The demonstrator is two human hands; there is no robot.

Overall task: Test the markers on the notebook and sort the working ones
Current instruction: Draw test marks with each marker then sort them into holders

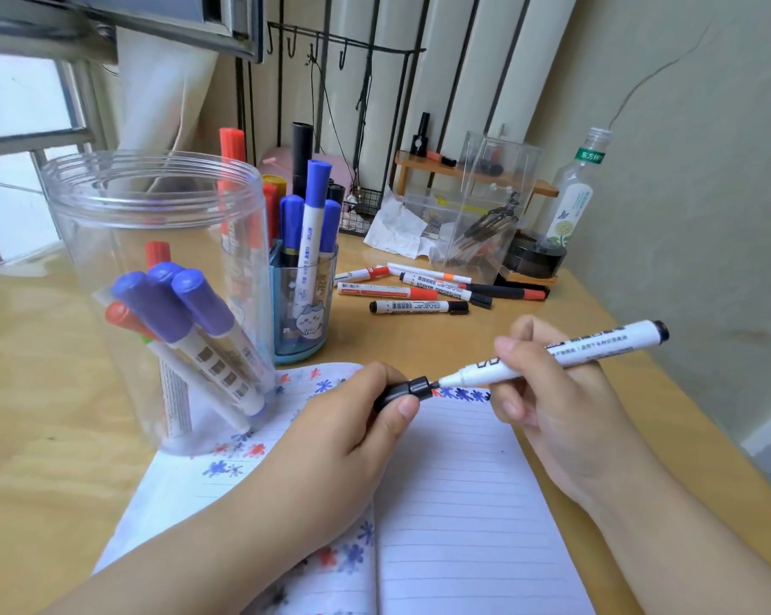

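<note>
Two hands meet over the open notebook [454,503], and one marker is stretched between them. The right hand [547,392] has its fingers curled round the white barrel of the marker [565,350]. That grip is tight near the front half of the barrel. The left hand [352,419] pinches the black cap [403,392] between thumb and fingers.

The marker's long line runs from low on the left to high on the right. Its back end sticks up and out past the right grip, away from the person. Its front end points down and left, straight at the left grip. The cap sits right at the tip. I cannot tell if it is fully on or just coming off, as only a thin neck shows between cap and barrel.

The tip hangs just above the top edge of the right page, close to a row of blue and red scribbles [463,395]. So the page is right under both grips. My guess is that the cap has to slide along that same slanted line, toward the left, and then the right hand only needs to dip the tip down a little.

To the left of the left grip stands a big clear jar [161,277] with blue and red markers leaning inside. Behind it is a small blue cup [306,321] full of markers. Beyond the right grip, more markers [423,288] lie loose on the surface [42,392].
</note>
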